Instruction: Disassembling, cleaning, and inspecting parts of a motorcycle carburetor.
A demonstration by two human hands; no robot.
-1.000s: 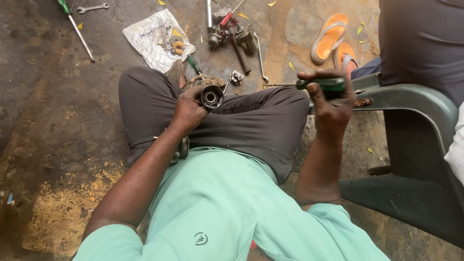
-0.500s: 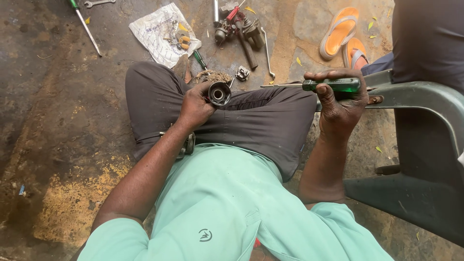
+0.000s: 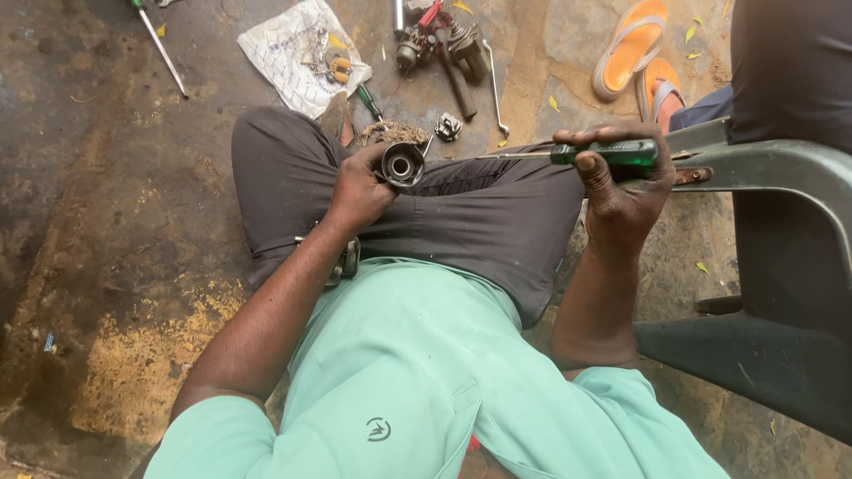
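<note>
The left hand was clenched around a short metal cylinder, holding it over the person's knee, just above the dark trousers. The cylinder's open round end faced up toward the camera and slightly to the right, so its long axis ran from the palm outward and up. The right hand gripped the green handle of a screwdriver, fingers wrapped tight over it. The screwdriver lay nearly level, its long axis running left to right; the thin shaft pointed left toward the cylinder, and its tip stopped short of it, the two apart. The right hand sat just beside the arm of a dark green plastic chair. On the stained concrete floor beyond the knee lay a crumpled white sheet with small parts on it, a cluster of greasy metal parts and tools, a second screwdriver farther left, and a pair of orange sandals at the upper right.
</note>
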